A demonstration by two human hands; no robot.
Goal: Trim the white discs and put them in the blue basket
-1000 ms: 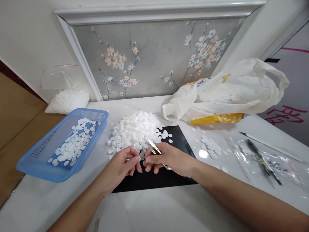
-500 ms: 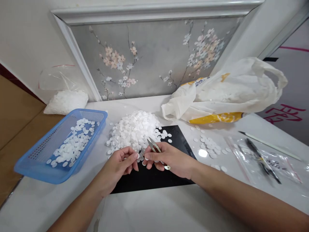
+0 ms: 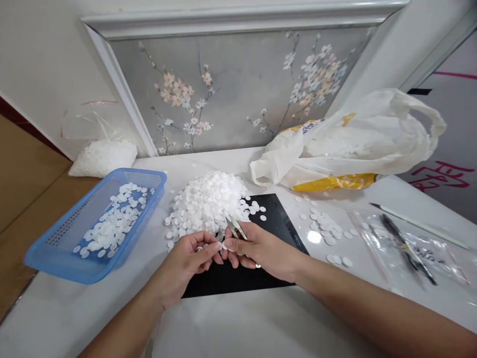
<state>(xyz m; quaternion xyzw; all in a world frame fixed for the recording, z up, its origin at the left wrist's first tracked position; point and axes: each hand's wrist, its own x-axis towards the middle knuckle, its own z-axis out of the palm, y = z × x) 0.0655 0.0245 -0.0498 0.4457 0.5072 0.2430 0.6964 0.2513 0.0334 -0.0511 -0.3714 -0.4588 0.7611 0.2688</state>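
My left hand (image 3: 192, 257) is closed, thumb and fingertips pinched on a small white disc (image 3: 224, 245). Against it, almost tip to tip, is my right hand (image 3: 261, 247), its fingers wrapped round a pair of metal thread snips (image 3: 234, 226). The blades point up and to the left, and they stand slightly apart. Its thumb and forefinger also meet at the disc; which hand grips it more is hard to tell. Both hands are over a black mat (image 3: 238, 281), just in front of a big heap of white discs (image 3: 208, 199).
At left stands a blue basket (image 3: 143, 219) with many discs, behind it a clear bag of white pieces (image 3: 104, 156). A white plastic bag (image 3: 335, 164) lies at the back right. Loose discs (image 3: 324, 223), a black pen (image 3: 395, 233) and a zip bag (image 3: 376, 248) lie right.
My left hand has moved slightly right, so the fingertips of both hands now meet. The snips have shifted a little and remain in my right hand.
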